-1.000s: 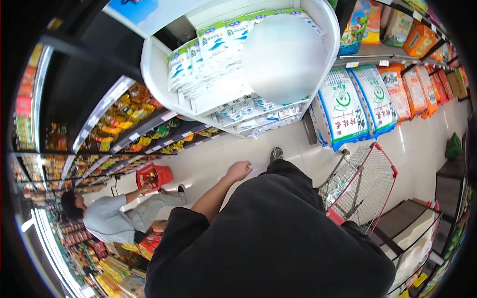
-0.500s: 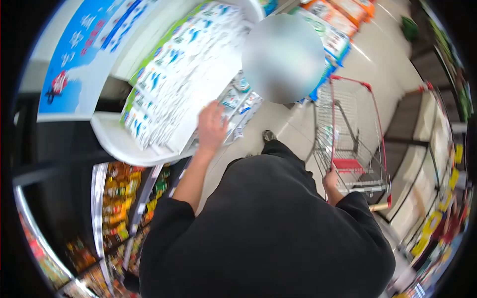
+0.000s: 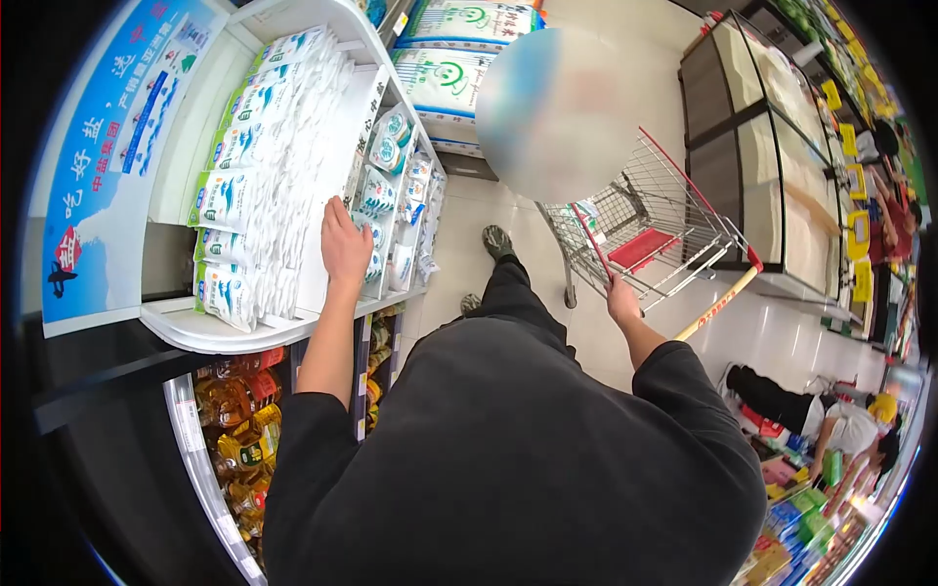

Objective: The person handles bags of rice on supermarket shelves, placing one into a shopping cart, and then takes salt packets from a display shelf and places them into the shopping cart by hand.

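The left hand (image 3: pixel 346 244), fingers extended and nothing seen pinched, has been brought from over the floor to the front lip of a white display rack (image 3: pixel 225 337); contact cannot be told. White packets (image 3: pixel 249 137), just left of it, now seem within reach. A shopping cart (image 3: pixel 645 249) is gripped by the curled right hand (image 3: pixel 623 298). Large bags (image 3: pixel 445 83) are piled beyond.

Left hand (image 3: pixel 347 246), fingers loosely extended, is over the front edge of the white display stand (image 3: pixel 210 337) around 10 o'clock, can't tell if it's touching, with white packets (image 3: pixel 227 200) stacked just beyond. Right hand (image 3: pixel 622 297) is gripping the shopping cart (image 3: pixel 653 248) at 3. Oil bottles (image 3: pixel 239 400) sit at 8, big sacks (image 3: pixel 445 78) at 12.
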